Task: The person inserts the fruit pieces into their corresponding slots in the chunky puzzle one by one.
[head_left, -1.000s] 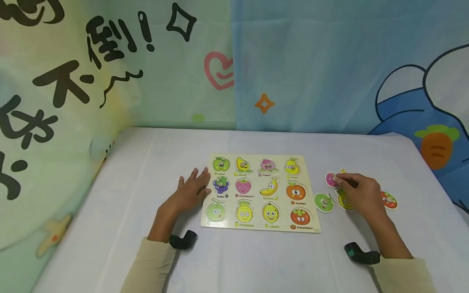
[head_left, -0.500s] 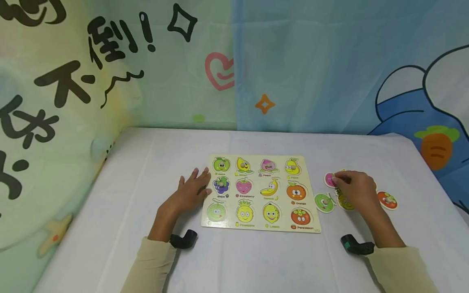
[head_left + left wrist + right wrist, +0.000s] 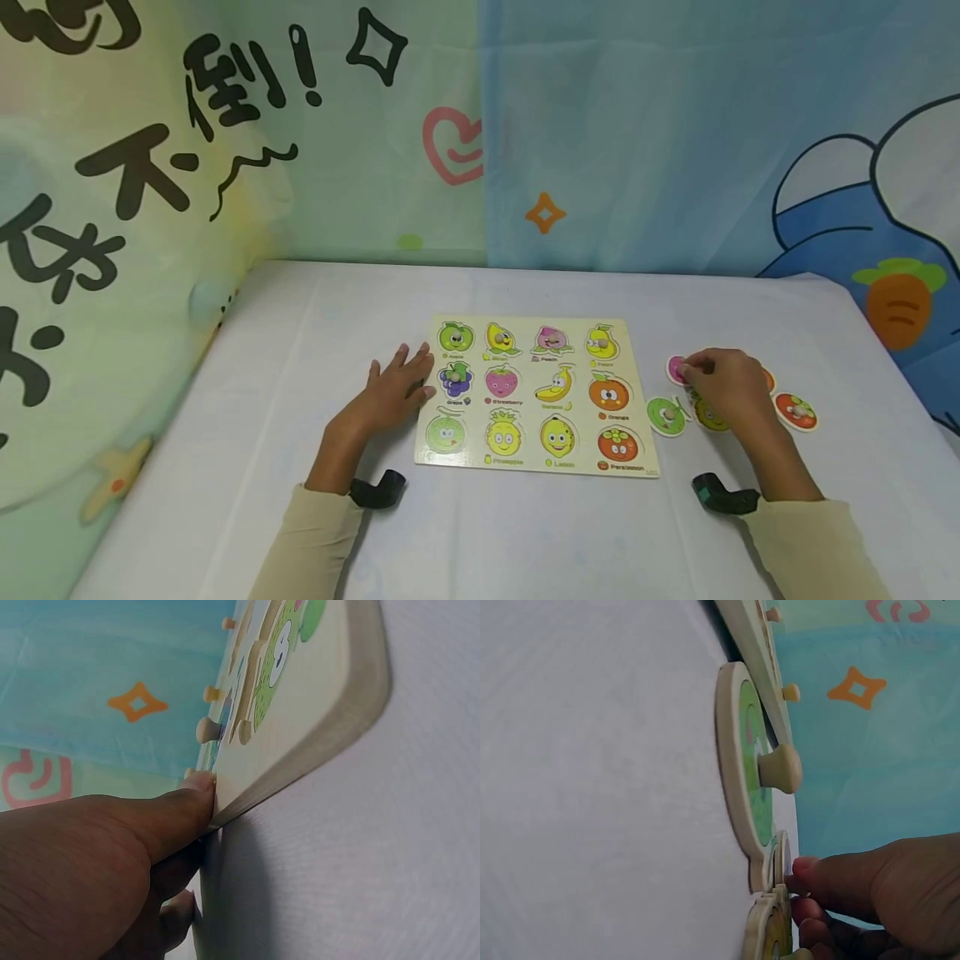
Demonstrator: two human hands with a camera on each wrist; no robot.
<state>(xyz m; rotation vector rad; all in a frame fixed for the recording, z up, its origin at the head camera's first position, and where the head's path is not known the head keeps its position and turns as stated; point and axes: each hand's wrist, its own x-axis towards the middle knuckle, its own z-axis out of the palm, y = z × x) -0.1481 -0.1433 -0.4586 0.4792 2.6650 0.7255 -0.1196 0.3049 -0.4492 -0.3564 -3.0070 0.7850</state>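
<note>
White surface [image 3: 540,533] w/ fruit puzzle board [image 3: 528,417] lying flat; at board's 3 o'clock, several fruit pcs [image 3: 666,417].

printed backdrop [image 3: 637,142] behind white tablecloth [image 3: 540,533]

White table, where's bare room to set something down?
Between the puzzle board and the backdrop, and on the near side, between the two sleeves. It's crowded right of the board, where loose fruit pieces cluster around the right hand; the left hand touches its left edge.

I was at a white-covered table [image 3: 570,542] with a pastel cartoon backdrop [image 3: 645,150] behind it, orange carrot [image 3: 900,311], pink heart [image 3: 459,156], chunky black lettering [image 3: 135,171] and all.
</note>
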